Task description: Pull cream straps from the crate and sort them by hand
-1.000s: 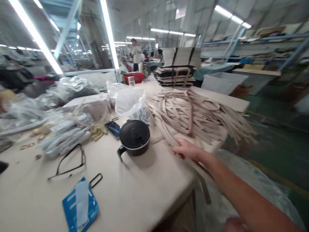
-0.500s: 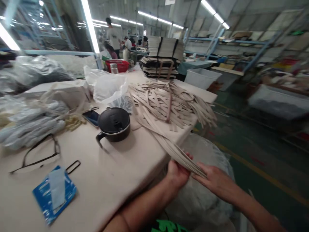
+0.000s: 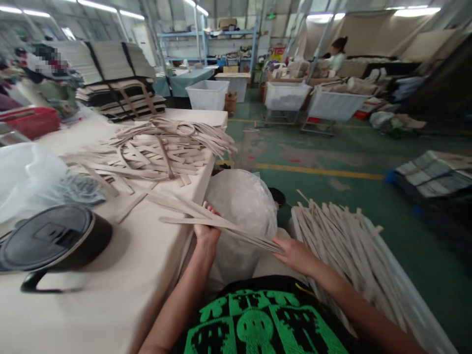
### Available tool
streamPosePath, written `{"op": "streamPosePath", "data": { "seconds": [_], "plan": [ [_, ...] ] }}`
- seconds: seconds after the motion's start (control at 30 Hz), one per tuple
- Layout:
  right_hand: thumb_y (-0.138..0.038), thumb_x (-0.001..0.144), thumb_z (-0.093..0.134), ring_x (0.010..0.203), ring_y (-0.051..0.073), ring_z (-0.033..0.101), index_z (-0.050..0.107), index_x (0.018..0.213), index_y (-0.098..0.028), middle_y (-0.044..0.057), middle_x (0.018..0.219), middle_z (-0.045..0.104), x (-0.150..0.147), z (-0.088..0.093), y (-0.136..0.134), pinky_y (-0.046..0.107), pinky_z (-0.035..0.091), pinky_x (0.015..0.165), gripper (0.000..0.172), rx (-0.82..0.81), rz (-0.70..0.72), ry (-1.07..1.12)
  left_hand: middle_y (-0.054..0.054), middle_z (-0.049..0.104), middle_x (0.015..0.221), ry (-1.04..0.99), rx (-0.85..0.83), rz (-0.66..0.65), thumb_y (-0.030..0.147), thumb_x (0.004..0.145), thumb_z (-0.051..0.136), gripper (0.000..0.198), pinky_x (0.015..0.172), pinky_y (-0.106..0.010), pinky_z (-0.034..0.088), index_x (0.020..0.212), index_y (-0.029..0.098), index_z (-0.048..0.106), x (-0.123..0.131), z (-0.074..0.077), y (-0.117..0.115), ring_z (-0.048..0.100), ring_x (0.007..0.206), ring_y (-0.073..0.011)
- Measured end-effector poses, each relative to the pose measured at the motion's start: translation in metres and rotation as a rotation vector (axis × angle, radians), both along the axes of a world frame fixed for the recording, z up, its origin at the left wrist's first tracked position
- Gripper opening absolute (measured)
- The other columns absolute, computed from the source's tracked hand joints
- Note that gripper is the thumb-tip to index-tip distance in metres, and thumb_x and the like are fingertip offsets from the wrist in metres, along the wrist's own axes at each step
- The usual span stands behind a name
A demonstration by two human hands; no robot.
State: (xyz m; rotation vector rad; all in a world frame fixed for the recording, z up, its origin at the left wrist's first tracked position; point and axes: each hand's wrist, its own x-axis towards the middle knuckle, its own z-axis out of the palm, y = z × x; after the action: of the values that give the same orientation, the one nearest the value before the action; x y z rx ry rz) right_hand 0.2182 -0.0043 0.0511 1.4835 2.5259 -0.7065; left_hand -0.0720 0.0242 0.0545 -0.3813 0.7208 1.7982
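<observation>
L hand point(image 3: 208, 233) is under a thin bunch of pale strips point(image 3: 243, 233), palm up, fingers part-curled round it. R hand point(image 3: 297, 256) pinches the bunch's R end, thumb & fingers closed on it. Strips slope down L to R, held over the gap R of the table point(image 3: 59, 319); their loose L ends fan out over the table's R edge.

More strips in a messy pile point(image 3: 165, 155) on table, far side, some hanging off R edge. Big clear bag point(image 3: 239, 194) below & just beyond the hands. Bin point(image 3: 416, 307) at near R, packed w/ long strips, approx. lengthwise.

Table, near L: black lidded pot point(image 3: 55, 241), handle twd near side; white bag point(image 3: 29, 172) just beyond it. Far L: red basket point(image 3: 31, 123) & tall strapped stack point(image 3: 106, 64). Far R, in bkgd: person point(image 3: 337, 59) nr loaded white carts point(image 3: 287, 96).
</observation>
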Motion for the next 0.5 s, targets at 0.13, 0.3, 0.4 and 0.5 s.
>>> {"op": "streamPosePath", "data": {
  "seconds": [0.13, 0.3, 0.4, 0.5],
  "plan": [
    [-0.025, 0.086, 0.062, 0.1, 0.028, 0.071, 0.072, 0.107, -0.019, 0.01, 0.103, 0.076, 0.01, -0.011, -0.013, 0.032, 0.048, 0.084, 0.024, -0.062, -0.076, 0.094, 0.002, 0.055, 0.06, 0.061, 0.042, -0.109, 0.027, 0.095, 0.047, 0.023, 0.053, -0.021, 0.047, 0.082, 0.018, 0.063, 0.025, -0.003, -0.01, 0.051, 0.045, -0.0085],
    [-0.026, 0.081, 0.071, 0.087, 0.027, 0.069, 0.073, 0.1, -0.017, 0.01, 0.092, 0.075, -0.018, -0.013, -0.02, 0.03, 0.044, 0.073, 0.021, -0.112, -0.035, 0.255, 0.002, 0.054, 0.062, 0.13, 0.087, -0.241, 0.03, 0.09, 0.054, 0.016, 0.053, -0.019, 0.046, 0.083, 0.019, 0.062, 0.056, -0.011, -0.029, 0.051, 0.046, -0.008],
    [-0.022, 0.081, 0.073, 0.081, 0.022, 0.066, 0.072, 0.097, -0.017, 0.007, 0.086, 0.072, -0.048, 0.0, -0.02, 0.028, 0.041, 0.069, 0.018, -0.062, -0.038, 0.429, 0.002, 0.055, 0.062, 0.198, 0.089, -0.287, 0.03, 0.089, 0.051, 0.017, 0.053, -0.021, 0.047, 0.081, 0.019, 0.061, 0.074, -0.012, -0.037, 0.051, 0.047, -0.009],
    [-0.018, 0.078, 0.074, 0.073, 0.018, 0.061, 0.07, 0.086, -0.017, 0.003, 0.075, 0.066, -0.07, 0.015, -0.018, 0.027, 0.04, 0.065, 0.009, -0.051, -0.068, 0.522, 0.002, 0.055, 0.062, 0.264, 0.078, -0.299, 0.028, 0.089, 0.048, 0.018, 0.052, -0.022, 0.046, 0.083, 0.019, 0.063, 0.082, -0.006, -0.04, 0.051, 0.046, -0.0099]
  ]
}}
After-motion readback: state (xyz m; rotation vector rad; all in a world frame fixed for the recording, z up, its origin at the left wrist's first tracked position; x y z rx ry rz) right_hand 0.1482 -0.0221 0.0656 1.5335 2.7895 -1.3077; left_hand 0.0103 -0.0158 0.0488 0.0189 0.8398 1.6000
